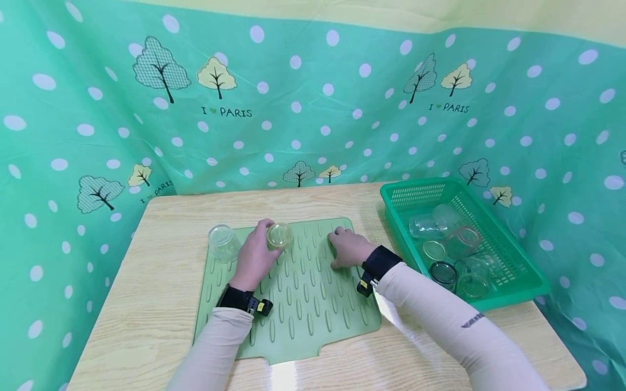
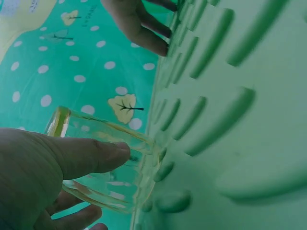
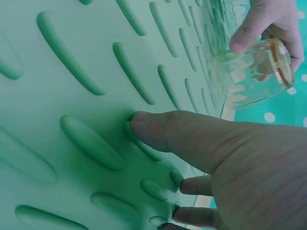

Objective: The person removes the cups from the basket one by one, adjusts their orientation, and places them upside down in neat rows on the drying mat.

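Note:
My left hand [image 1: 255, 259] holds a yellow-tinted glass [image 1: 280, 235] around its side, thumb on the near side. The glass stands at the upper middle of a green ridged drying mat [image 1: 293, 339]. In the left wrist view, its far end meets the mat's ridges. At the mat's right side, my right hand [image 1: 351, 248] rests its fingertips on the surface. The right wrist view shows its thumb [image 3: 168, 129] and fingers spread on the ridges, holding nothing. A clear glass [image 1: 224, 244] stands on the mat's upper left corner, beside my left hand.
A green plastic basket [image 1: 518, 297] sits on the right of the wooden table [image 1: 142, 304], with several glasses [image 1: 462, 241] lying or standing inside. A green dotted curtain [image 1: 293, 136] hangs behind the table and along both sides.

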Demonstrator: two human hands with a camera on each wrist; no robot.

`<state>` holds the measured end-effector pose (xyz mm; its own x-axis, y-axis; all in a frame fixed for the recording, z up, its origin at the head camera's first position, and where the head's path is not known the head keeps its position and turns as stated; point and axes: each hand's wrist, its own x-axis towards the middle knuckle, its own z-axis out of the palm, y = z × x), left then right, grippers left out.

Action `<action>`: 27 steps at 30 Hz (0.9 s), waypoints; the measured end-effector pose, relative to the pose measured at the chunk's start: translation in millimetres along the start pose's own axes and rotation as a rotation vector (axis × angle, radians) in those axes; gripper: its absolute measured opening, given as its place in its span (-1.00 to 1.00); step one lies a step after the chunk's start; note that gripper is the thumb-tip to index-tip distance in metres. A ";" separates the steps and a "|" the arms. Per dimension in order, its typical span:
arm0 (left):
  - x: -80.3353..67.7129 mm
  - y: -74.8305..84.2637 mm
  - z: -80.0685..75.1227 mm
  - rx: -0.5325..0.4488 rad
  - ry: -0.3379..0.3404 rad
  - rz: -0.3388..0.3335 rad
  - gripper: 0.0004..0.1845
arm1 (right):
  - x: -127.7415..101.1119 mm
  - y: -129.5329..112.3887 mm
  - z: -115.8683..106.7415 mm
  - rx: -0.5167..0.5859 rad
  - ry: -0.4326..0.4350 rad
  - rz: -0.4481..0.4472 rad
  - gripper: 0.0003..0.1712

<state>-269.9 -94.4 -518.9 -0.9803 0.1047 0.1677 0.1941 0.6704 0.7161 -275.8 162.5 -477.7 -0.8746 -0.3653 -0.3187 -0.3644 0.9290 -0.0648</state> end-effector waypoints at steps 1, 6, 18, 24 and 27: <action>-0.2 -1.0 1.2 0.002 0.000 0.001 -0.18 | -0.1 -0.2 0.4 0.000 0.000 -0.001 -0.04; -0.3 -4.4 5.0 0.020 0.016 0.027 -0.21 | -1.0 -1.6 0.9 -0.015 -0.009 -0.003 -0.04; 4.5 -9.8 4.6 0.055 0.024 0.033 -0.15 | 5.2 -1.8 -0.1 -0.022 -0.022 -0.013 -0.07; 6.7 -14.3 6.7 0.017 -0.002 -0.015 -0.15 | 7.6 -2.3 -1.9 -0.057 -0.034 -0.025 -0.03; 7.1 -15.6 7.2 0.006 -0.013 -0.026 -0.15 | 7.2 -3.9 -4.7 -0.063 -0.040 -0.028 -0.01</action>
<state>-280.2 -98.8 -533.7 -0.9853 0.0973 0.1403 0.1688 0.6774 0.7160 -282.2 156.0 -475.3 -0.8510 -0.3870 -0.3549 -0.4087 0.9125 -0.0150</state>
